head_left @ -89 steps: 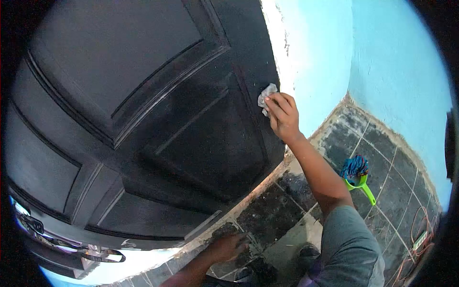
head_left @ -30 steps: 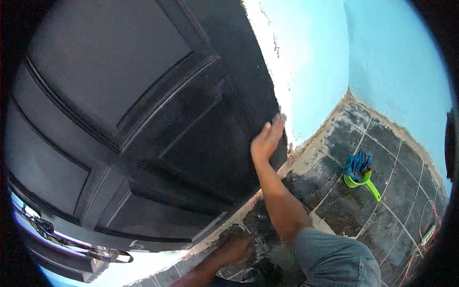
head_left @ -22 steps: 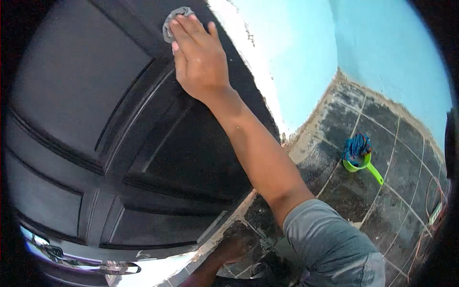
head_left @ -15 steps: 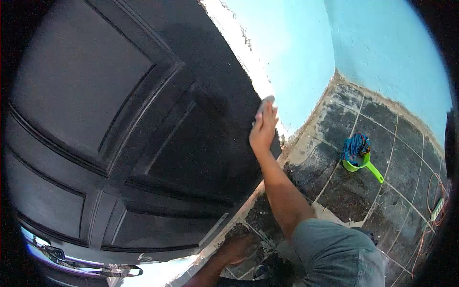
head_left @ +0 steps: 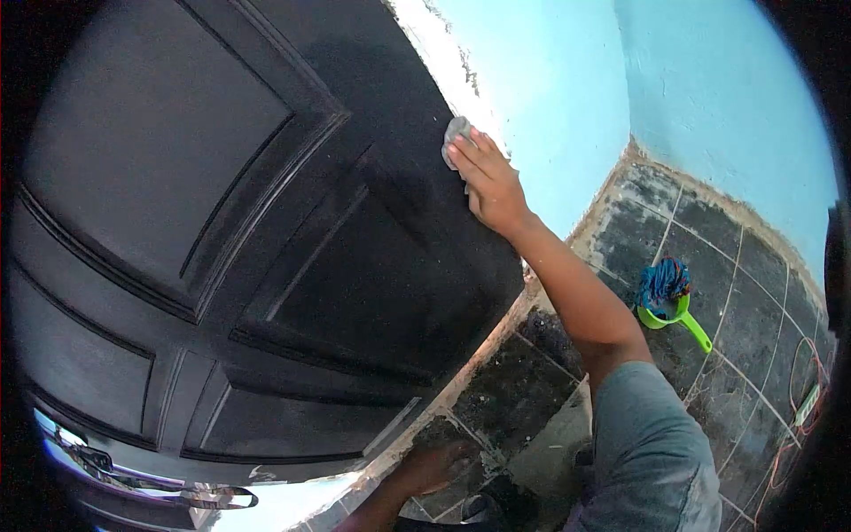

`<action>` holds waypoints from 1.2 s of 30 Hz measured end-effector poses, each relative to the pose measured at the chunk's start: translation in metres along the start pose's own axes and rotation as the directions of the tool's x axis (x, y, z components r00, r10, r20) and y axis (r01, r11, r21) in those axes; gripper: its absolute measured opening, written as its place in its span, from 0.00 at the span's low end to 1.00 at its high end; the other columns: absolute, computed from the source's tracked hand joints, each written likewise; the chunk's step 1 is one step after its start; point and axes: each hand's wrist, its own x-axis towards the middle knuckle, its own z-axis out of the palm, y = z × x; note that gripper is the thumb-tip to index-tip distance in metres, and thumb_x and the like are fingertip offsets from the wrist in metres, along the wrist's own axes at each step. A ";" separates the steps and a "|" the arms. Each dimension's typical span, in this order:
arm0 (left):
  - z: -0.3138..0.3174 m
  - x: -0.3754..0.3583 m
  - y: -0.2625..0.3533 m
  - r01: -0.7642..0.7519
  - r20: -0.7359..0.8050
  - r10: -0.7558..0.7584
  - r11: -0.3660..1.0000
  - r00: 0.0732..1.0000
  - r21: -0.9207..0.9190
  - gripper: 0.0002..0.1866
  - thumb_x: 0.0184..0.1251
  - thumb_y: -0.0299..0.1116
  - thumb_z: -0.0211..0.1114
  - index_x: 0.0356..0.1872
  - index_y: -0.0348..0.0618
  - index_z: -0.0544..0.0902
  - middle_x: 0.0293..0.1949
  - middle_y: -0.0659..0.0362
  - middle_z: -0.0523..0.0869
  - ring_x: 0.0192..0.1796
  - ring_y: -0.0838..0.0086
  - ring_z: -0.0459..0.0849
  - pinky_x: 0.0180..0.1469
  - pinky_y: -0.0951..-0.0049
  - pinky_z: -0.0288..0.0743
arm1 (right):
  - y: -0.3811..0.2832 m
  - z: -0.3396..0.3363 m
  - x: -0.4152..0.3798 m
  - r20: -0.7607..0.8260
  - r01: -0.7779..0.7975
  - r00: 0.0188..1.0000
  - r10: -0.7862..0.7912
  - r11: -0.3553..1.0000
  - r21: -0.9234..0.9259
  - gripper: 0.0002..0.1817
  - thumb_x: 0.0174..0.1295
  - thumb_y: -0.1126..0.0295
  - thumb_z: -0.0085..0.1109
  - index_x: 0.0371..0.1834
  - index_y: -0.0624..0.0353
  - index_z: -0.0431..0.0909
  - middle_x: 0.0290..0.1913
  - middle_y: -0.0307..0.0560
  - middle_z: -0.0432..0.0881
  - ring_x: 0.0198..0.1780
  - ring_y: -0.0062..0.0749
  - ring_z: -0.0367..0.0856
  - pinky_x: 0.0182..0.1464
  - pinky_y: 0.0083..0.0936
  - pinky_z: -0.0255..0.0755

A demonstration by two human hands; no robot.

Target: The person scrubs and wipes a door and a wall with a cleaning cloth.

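- The gray sleeve [head_left: 660, 434] lay nearest, at the lower right, with the bare right forearm running up from it toward the door.
- The left hand [head_left: 439, 465] was low in the view, in shadow above the floor and near the door's bottom edge; it was too dim to tell how its fingers stood or whether they held anything.
- The right hand [head_left: 496, 188] was raised to the side edge of the door, its fingers close together and laid over a crumpled gray cloth [head_left: 455, 135].
- The gray cloth was between those fingers and the door face, just beside the whitish, rough strip along the wall's edge; part of it stuck out past the fingertips.
- The black door [head_left: 355, 275] filled the left and middle of the view, with raised moldings around its panels and a few small pale specks on it.
- The floor [head_left: 514, 390] had dark tiles with pale joints, whitish smears and a rough, light border.
- A green dipper [head_left: 681, 317] rested on the tiles to the right of the right forearm, its handle pointing away from the door, with a bunched blue patterned cloth [head_left: 665, 280] partly inside and rising over its rim.
- A pale power strip [head_left: 807, 405] lay at the far right, among orange cord [head_left: 773, 470].
- The light blue wall [head_left: 567, 97] rose behind, meeting another wall face at a corner.
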 end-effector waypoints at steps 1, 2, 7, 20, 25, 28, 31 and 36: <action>0.002 0.003 0.001 -0.012 -0.032 0.012 1.000 0.999 0.002 0.27 0.81 0.52 0.59 0.74 0.53 0.76 0.65 0.47 0.84 0.65 0.49 0.83 0.66 0.49 0.77 | -0.005 -0.004 0.015 -0.005 -0.002 1.000 0.002 1.000 -0.017 0.34 0.54 0.84 0.58 0.69 0.54 0.80 0.71 0.48 0.80 0.77 0.49 0.72 0.79 0.49 0.66; 0.005 0.006 0.001 -0.022 -0.058 0.022 1.000 0.998 0.005 0.27 0.80 0.51 0.59 0.73 0.52 0.76 0.64 0.47 0.84 0.65 0.49 0.83 0.67 0.48 0.77 | -0.011 -0.006 0.039 -0.059 0.004 0.998 -0.003 1.000 0.012 0.34 0.54 0.84 0.58 0.69 0.54 0.80 0.71 0.48 0.80 0.77 0.49 0.72 0.79 0.49 0.66; 0.016 0.014 -0.007 0.022 -0.004 -0.022 0.999 1.000 -0.035 0.26 0.79 0.47 0.61 0.72 0.49 0.77 0.64 0.43 0.83 0.66 0.47 0.82 0.68 0.46 0.75 | -0.010 -0.004 0.059 -0.070 -0.023 0.997 0.024 0.999 0.023 0.35 0.53 0.85 0.58 0.69 0.55 0.79 0.73 0.48 0.78 0.77 0.51 0.72 0.79 0.49 0.66; 0.050 0.034 -0.046 -0.146 -0.090 0.157 0.982 0.983 0.119 0.32 0.70 0.37 0.64 0.75 0.46 0.73 0.64 0.41 0.83 0.66 0.47 0.82 0.68 0.48 0.76 | 0.001 -0.012 0.035 0.042 0.105 0.994 -0.099 0.980 -0.167 0.31 0.60 0.81 0.57 0.70 0.56 0.80 0.74 0.45 0.78 0.78 0.46 0.72 0.78 0.47 0.66; 0.054 0.031 -0.038 -0.155 -0.105 0.158 0.987 0.982 0.041 0.31 0.72 0.40 0.63 0.75 0.47 0.73 0.63 0.41 0.84 0.68 0.48 0.82 0.70 0.48 0.75 | -0.020 -0.015 0.081 -0.027 0.077 0.996 -0.080 0.993 -0.095 0.30 0.60 0.82 0.57 0.69 0.57 0.80 0.74 0.46 0.78 0.78 0.47 0.71 0.77 0.48 0.66; 0.052 0.027 -0.040 -0.078 -0.039 0.084 0.987 0.996 0.139 0.30 0.73 0.40 0.63 0.75 0.47 0.73 0.65 0.41 0.82 0.69 0.47 0.80 0.71 0.48 0.74 | -0.006 -0.010 0.034 0.006 0.047 0.999 -0.047 0.995 -0.083 0.31 0.58 0.83 0.58 0.69 0.58 0.80 0.75 0.46 0.77 0.79 0.48 0.71 0.78 0.49 0.65; 0.051 0.020 -0.034 -0.099 -0.104 0.111 0.989 0.988 0.112 0.29 0.75 0.40 0.61 0.75 0.48 0.73 0.66 0.42 0.82 0.68 0.45 0.80 0.70 0.46 0.75 | 0.003 -0.018 -0.063 0.154 -0.018 0.988 0.029 0.997 -0.075 0.33 0.54 0.85 0.58 0.68 0.60 0.80 0.73 0.49 0.78 0.78 0.49 0.71 0.78 0.49 0.67; 0.065 0.026 -0.052 -0.255 -0.200 0.296 0.945 0.934 0.205 0.32 0.70 0.33 0.64 0.76 0.48 0.72 0.64 0.38 0.83 0.62 0.41 0.84 0.66 0.43 0.76 | -0.020 -0.007 -0.011 0.086 0.149 0.985 -0.151 0.988 0.026 0.32 0.54 0.82 0.57 0.67 0.59 0.80 0.73 0.50 0.78 0.78 0.49 0.71 0.77 0.47 0.69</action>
